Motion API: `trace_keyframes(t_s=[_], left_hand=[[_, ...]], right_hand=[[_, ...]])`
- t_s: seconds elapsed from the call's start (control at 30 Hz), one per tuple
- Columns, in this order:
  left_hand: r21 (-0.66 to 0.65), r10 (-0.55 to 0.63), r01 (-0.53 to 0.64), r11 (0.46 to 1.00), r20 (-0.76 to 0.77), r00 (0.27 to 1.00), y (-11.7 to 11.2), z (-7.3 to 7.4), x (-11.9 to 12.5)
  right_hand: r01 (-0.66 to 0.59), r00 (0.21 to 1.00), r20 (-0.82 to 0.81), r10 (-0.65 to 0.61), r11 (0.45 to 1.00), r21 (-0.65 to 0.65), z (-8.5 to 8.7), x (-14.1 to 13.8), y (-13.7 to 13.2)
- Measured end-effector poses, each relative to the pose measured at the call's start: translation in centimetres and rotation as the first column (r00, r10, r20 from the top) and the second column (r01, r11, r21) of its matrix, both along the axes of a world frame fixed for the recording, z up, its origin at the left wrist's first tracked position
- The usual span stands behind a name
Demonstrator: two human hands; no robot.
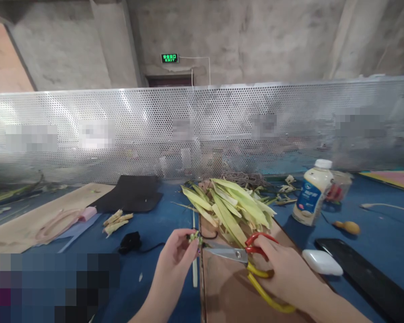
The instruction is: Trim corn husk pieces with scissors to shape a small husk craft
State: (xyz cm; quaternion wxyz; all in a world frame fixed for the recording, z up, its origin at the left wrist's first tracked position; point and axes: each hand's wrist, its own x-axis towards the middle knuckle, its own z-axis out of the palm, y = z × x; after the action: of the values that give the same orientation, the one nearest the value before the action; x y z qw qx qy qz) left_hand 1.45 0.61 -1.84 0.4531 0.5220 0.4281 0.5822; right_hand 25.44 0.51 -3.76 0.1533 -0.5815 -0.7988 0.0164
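My left hand [178,253] pinches a small green bundle [195,238], whose exact kind is too small to tell. Dark cord [210,234] curves out beside it, and more runs left to a black clump [130,242] on the blue table. In my right hand [279,269] is a pair of scissors [239,255] with red and yellow handles. Their blades point left, with the tips close to the bundle; whether they touch it I cannot tell. Just beyond both hands lies a heap of pale green corn husks [229,206] on a brown board [222,287].
To the right stand a white-capped bottle [311,193], a white earphone case [322,262], a black phone [363,273] and a small gourd [346,227]. Left are folded husk pieces [117,221], a black sheet [128,194] and brown paper [16,229]. A perforated metal screen [148,130] closes the back.
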Motion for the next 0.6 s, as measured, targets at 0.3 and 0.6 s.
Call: trace_keyframes(t_s=[0.3,0.6], left_hand=[[0.016,-0.002,0.003,1.0,-0.046,0.999,-0.27,0.03,0.09],[0.017,-0.003,0.004,1.0,-0.041,0.999,-0.43,0.06,0.13]], right_hand=[[-0.045,0.999,-0.01,0.046,0.997,0.056,0.12,0.2,0.03],[-0.046,0.999,-0.01,0.046,0.999,0.029,0.31,0.05,-0.25]])
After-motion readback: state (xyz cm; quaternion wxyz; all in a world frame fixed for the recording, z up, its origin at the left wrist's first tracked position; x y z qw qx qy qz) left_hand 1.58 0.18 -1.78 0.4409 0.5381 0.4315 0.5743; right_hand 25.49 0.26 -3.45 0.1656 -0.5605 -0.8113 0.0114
